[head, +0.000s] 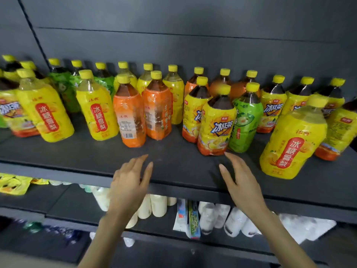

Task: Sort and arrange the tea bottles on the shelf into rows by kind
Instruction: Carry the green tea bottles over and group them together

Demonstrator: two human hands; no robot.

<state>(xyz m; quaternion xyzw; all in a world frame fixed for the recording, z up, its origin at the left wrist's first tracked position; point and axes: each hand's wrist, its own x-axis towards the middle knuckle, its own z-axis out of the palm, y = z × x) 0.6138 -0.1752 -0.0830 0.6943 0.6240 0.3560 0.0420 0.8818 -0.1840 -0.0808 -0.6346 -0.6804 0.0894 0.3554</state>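
Ok, dark shelf (87, 151) is carrying all the tea bottles (174, 97), upright, in roughly two loose rows, kinds mixed. All are wearing yellow caps.

Both hands are reaching in over the shelf's bare front strip, palms facing each other, well apart.
- left hand (129, 182): fingers (142, 161) are lying straight, slightly spread, gripping nothing, pointing at the orange pair.
- right hand (241, 182): fingers (230, 158) are lying straight and relaxed, gripping nothing. Top fingertip is sitting just beside the base of the front iced red tea bottle (216, 122); can't tell if it's touching.

Bottles:
- big yellow pear bottle (291, 144) is standing front right, nearest the edge, showing pale liquid at the neck.
- two more yellow pear bottles (45, 113) are standing front left, one beside the other with a gap.
- two orange bottles (129, 117) are standing centre, touching, holding dark tea.
- green bottle (244, 120) is pressing against the red tea bottle's right side, holding dark tea.
- green-wrapped ones (65, 88) are sitting in the back row, left.

Lower shelf (63, 202) is holding pale white bottles (158, 207) and yellow packets (13, 184), blurred.
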